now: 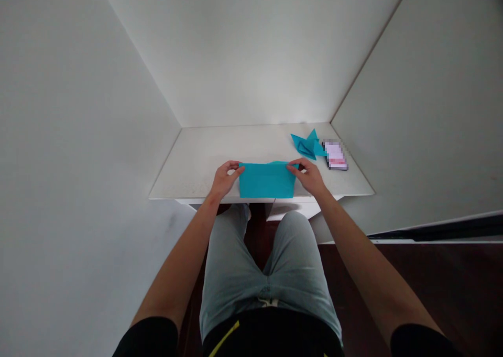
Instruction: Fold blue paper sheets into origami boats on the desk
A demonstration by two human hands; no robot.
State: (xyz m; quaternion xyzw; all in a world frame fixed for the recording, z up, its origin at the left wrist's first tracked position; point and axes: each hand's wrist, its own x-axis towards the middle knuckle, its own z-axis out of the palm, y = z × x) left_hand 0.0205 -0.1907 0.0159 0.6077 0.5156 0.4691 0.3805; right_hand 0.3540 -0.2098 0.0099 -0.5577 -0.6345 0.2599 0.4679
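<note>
A sheet of blue paper (267,181) is held up at the front edge of the white desk, its visible face a wide rectangle. My left hand (227,178) pinches its upper left corner between thumb and fingers. At the upper right corner, my right hand (308,174) grips the paper the same way. A little more blue paper shows behind the top edge, between the hands; whether it is part of the same sheet I cannot tell. Farther back on the right lies a folded blue origami piece (308,145) with pointed tips.
A phone (335,155) with a lit, blurred screen lies on the desk (196,158) at the right, touching or very near the origami's tip. White walls enclose the desk at the back and both sides. My knees are below the front edge, by a drawer (294,207).
</note>
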